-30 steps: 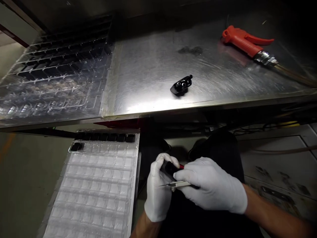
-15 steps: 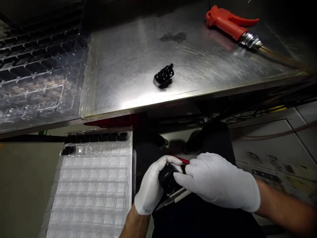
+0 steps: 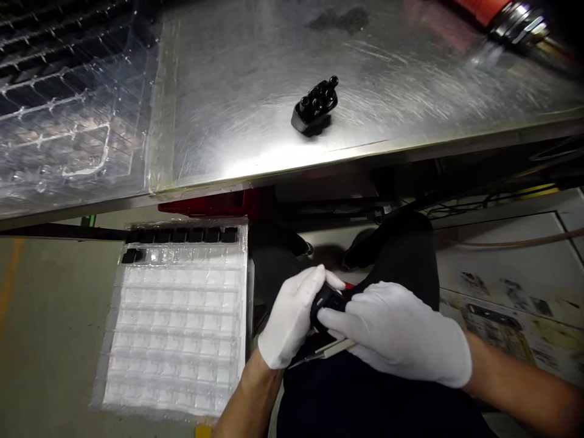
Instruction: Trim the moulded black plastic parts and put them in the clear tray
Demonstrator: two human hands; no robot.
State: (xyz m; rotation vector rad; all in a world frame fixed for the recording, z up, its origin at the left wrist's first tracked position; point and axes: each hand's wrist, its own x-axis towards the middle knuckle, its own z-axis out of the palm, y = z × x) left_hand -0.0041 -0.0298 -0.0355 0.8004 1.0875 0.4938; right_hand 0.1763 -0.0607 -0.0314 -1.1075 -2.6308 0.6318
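My left hand, in a white glove, is wrapped around a small black plastic part above my lap. My gloved right hand is closed, with a finger pressed against the near side of that part. Out of its curled fingers, pointing left, sticks a slim white-handled tool with a thin metal tip; its exact kind is unclear. A bit of something red shows behind the fingers. Another black plastic part, with round stubs on top, rests on the metal table near its front edge.
Left of my legs is a clear blister tray, with several black pieces in its far rows. Clear trays with black pieces sit on the table's left. A red air gun lies at the upper right. Something red is under the table.
The view has shifted, so the air gun is now partly cut off. My left fingers have closed further over the part, and less of the red item shows.
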